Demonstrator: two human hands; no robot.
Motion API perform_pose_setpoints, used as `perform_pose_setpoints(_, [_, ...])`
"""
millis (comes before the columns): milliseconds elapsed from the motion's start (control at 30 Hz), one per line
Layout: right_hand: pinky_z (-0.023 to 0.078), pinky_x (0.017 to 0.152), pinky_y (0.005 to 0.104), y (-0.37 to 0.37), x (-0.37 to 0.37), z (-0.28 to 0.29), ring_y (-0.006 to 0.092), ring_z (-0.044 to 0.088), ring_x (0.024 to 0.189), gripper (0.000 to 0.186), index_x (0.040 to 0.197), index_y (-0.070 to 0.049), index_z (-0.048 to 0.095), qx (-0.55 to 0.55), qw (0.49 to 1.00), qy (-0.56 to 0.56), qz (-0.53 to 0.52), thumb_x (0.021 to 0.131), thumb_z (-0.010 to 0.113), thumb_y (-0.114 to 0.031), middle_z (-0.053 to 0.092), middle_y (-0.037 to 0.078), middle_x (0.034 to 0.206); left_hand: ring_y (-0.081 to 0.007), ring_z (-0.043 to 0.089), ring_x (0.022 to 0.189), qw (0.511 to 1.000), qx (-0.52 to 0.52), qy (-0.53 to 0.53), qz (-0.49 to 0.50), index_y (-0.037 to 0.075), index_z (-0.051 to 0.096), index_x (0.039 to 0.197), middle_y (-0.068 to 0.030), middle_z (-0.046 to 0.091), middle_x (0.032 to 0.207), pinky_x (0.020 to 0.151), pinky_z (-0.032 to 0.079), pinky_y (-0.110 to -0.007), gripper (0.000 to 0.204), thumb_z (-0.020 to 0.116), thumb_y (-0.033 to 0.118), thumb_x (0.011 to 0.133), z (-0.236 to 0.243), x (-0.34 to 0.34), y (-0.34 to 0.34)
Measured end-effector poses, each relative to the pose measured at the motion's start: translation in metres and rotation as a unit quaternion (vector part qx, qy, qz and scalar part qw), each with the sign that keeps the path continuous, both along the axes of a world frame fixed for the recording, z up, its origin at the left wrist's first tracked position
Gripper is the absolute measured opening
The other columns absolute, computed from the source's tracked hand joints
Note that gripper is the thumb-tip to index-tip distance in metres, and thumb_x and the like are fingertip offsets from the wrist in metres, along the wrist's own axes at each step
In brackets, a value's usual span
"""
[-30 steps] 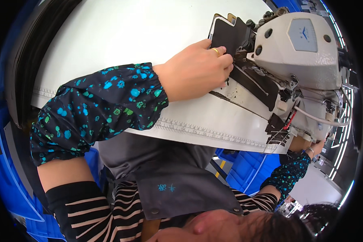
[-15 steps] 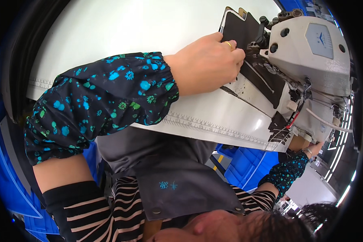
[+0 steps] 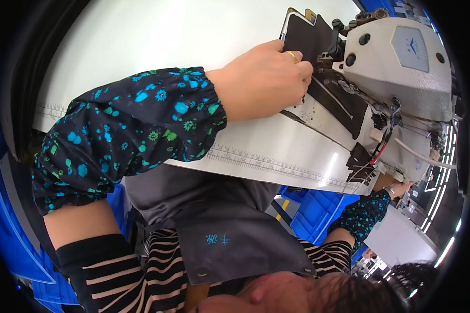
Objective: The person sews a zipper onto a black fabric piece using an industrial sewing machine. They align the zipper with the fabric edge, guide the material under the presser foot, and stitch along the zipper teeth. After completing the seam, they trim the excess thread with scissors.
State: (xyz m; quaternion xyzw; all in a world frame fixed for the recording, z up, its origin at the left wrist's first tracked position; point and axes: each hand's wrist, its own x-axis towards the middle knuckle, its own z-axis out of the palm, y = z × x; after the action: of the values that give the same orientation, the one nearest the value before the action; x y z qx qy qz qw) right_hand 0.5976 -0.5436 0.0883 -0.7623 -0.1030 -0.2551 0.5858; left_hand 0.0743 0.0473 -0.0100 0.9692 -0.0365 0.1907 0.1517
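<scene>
My left hand is closed with curled fingers on a black panel with a pale, notched edge, lying beside the needle area of the white sewing machine. A gold ring shows on one finger, and the fingertips are partly hidden. My right hand is at the machine's lower right, its fingers bent against something small that I cannot make out. A dark strip with a metal rod runs from the left hand toward the front of the machine bed. A red-marked part and pale tubing sit near the right end.
The white worktable has a printed ruler along its front edge. Blue plastic bins sit below the table and at the left. A dark padded rim curves along the left. My grey apron is below; ceiling light strips show far right.
Compared with a second ago, the machine and my left hand appear higher and farther right, as the view has shifted. In the last half second my right hand has moved slightly left.
</scene>
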Motion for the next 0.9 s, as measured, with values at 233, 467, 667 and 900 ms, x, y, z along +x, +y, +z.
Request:
perform_pose_setpoints(233, [0.059, 0.090, 0.0426, 0.077, -0.093, 0.003, 0.0284, 0.071, 0.098, 0.038, 0.120, 0.004, 0.069, -0.100, 0.966, -0.129, -0.201, 0.107, 0.056, -0.029, 0.073, 0.012, 0.108, -0.0255, 0.062, 0.132, 1.000, -0.004, -0.007, 0.006, 0.009, 0.070, 0.129, -0.0072, 0.067, 0.134, 0.107, 0.051, -0.041, 0.041, 0.075, 0.031, 0.094, 0.005, -0.001, 0.004])
perform_pose_setpoints(467, [0.058, 0.089, 0.0415, 0.277, -0.316, -0.030, 0.0325, 0.074, 0.099, 0.019, 0.110, 0.000, 0.075, -0.457, 0.803, -0.241, 0.296, 0.093, 0.068, -0.006, 0.077, 0.014, 0.107, -0.0288, 0.065, 0.127, 1.000, 0.003, -0.026, -0.017, 0.007, 0.071, 0.127, -0.0107, 0.068, 0.131, 0.104, 0.052, -0.044, 0.038, 0.075, 0.026, 0.094, 0.018, -0.002, 0.005])
perform_pose_setpoints(667, [0.052, 0.098, 0.0452, 0.408, -0.355, -0.056, 0.0298, 0.065, 0.109, 0.017, 0.093, -0.002, 0.073, -0.427, 0.739, -0.278, 0.441, 0.081, 0.069, -0.014, 0.070, 0.011, 0.104, -0.0314, 0.066, 0.125, 1.000, -0.012, -0.012, -0.001, 0.005, 0.074, 0.120, -0.0106, 0.070, 0.125, 0.103, 0.053, -0.045, 0.033, 0.076, 0.024, 0.093, 0.026, -0.003, 0.006])
perform_pose_setpoints(900, [0.050, 0.103, 0.0429, 0.412, -0.358, -0.077, 0.0300, 0.064, 0.117, 0.028, 0.105, -0.001, 0.074, -0.437, 0.744, -0.299, 0.408, 0.080, 0.069, -0.012, 0.071, 0.012, 0.113, -0.0350, 0.073, 0.102, 1.000, 0.011, -0.003, 0.010, 0.001, 0.077, 0.112, -0.0125, 0.073, 0.118, 0.097, 0.058, -0.046, 0.029, 0.080, 0.020, 0.090, 0.030, 0.001, -0.002])
